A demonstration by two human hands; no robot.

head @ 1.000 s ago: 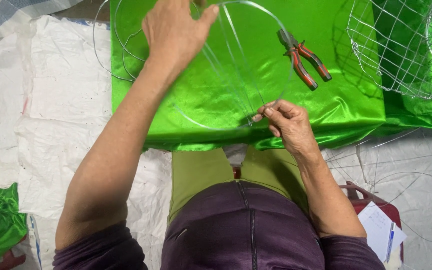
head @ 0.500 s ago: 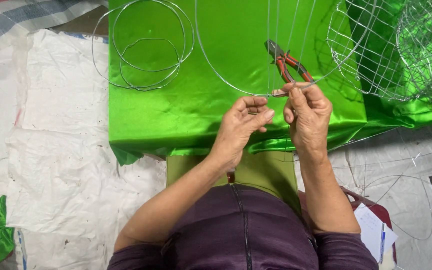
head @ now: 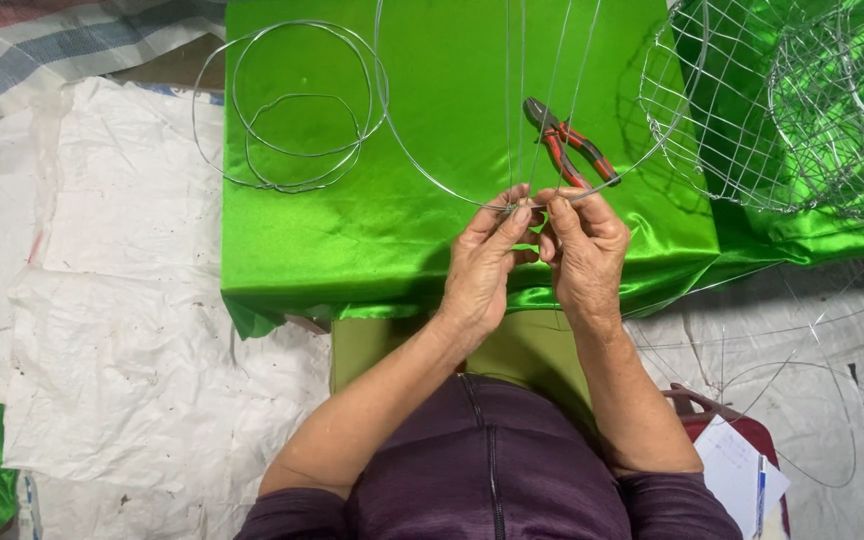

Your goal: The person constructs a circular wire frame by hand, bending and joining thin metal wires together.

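While both hands are meeting over the front part of the green satin cloth [head: 352,240], they are pinching a large wire hoop [head: 422,175] at its nearest point. The left hand [head: 482,265] is closing its thumb and forefinger on the wire just left of the joint, and the right hand [head: 582,250] is closing its fingertips on the same wire just beside it, so the 2 hands are nearly touching. Thin straight wires [head: 517,100] are running up from the pinched spot toward the top edge of the view. Red-handled pliers [head: 567,150] are lying on the cloth just behind the right hand, untouched. A bundle of smaller wire rings [head: 287,105] is resting on the cloth's left end, well apart from the hands. A wire mesh frame [head: 782,110] is sitting at the right over more green fabric. White sacking [head: 102,300] is covering the floor at the left, and loose wire loops [head: 802,400] are lying at the lower right.
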